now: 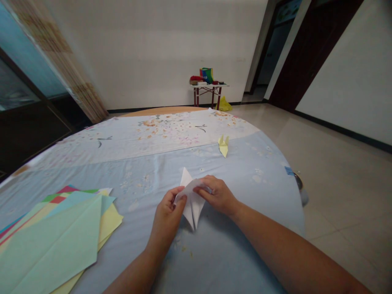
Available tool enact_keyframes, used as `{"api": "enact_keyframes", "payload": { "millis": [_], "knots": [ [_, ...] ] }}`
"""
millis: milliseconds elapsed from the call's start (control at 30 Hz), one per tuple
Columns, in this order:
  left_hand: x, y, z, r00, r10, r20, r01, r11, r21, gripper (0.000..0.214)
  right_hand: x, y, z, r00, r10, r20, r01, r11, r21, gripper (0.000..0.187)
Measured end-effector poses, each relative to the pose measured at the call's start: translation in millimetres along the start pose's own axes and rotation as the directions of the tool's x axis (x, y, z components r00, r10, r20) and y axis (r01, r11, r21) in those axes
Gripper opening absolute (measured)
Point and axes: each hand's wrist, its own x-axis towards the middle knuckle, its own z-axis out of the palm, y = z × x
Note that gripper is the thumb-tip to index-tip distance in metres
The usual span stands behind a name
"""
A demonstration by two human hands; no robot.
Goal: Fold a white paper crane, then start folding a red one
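Note:
Between my two hands is a partly folded sheet of white paper (193,201), with one point at the top and two narrow points hanging toward me. My left hand (169,212) pinches its left edge between thumb and fingers. On the opposite edge, my right hand (218,194) grips the paper the same way, thumb in front. The fingertips behind the sheet are partly hidden. Farther off on the table, to the right, lies a small pale yellow folded paper figure (223,146) with two upright points.
A pile of coloured paper sheets (70,232) lies at the left. The round table wears a flowered blue and white cloth (137,171). By the far wall, a small side table (211,85) carries a colourful bag (206,75); a yellow plastic bag (225,104) rests on the floor.

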Motion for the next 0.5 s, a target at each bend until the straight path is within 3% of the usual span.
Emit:
{"api": "enact_keyframes", "payload": {
  "millis": [133,333,500],
  "knots": [
    [-0.3,-1.6,2.0,1.0,-0.007,-0.002,0.007,0.983,-0.185,0.049,-0.3,-2.0,2.8,0.997,0.075,0.009,-0.074,0.997,-0.019,0.016],
    [-3.7,-6.5,5.3,0.999,-0.014,0.051,0.027,0.967,-0.254,0.045,-0.1,-6.7,4.6,0.986,0.16,-0.044,-0.158,0.987,0.038,0.019],
    [-4.9,-1.5,10.4,0.997,-0.075,0.031,0.081,0.955,-0.286,0.056,-0.5,-8.1,4.6,0.985,0.169,-0.021,-0.17,0.985,-0.011,0.023]
  ]
}}
